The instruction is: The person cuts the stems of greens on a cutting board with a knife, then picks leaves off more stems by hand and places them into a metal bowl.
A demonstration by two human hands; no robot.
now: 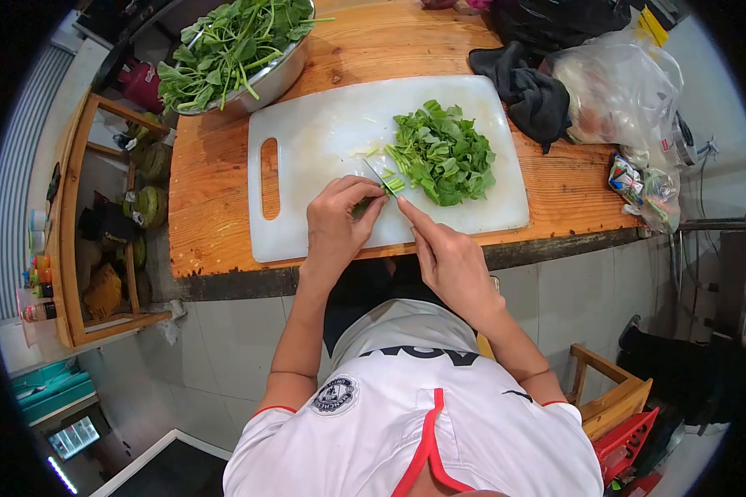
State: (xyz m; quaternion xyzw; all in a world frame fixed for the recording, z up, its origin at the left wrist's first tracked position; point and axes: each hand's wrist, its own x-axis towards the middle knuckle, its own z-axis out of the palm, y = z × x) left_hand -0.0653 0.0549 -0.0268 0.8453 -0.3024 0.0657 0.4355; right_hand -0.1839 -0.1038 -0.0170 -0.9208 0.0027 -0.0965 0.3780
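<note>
On the white cutting board (323, 141) lies a pile of chopped green leaves (446, 153), with short cut stems at its left side. My right hand (449, 263) is closed on a knife (379, 175), index finger stretched along it, the blade pointing up and left over the stems. Just left of the blade, my left hand (340, 217) has its fingers pinched together near the board's front edge; a bit of green shows beneath them, mostly hidden. Uncut leafy greens (232, 50) fill a metal bowl (283, 81) at the table's back left.
The wooden table (207, 190) extends around the board. At its right are a black cloth (532, 95), a clear plastic bag (613, 91), a black bag (559, 25) and small packets (626, 178). A wooden stool (609, 389) stands at the lower right.
</note>
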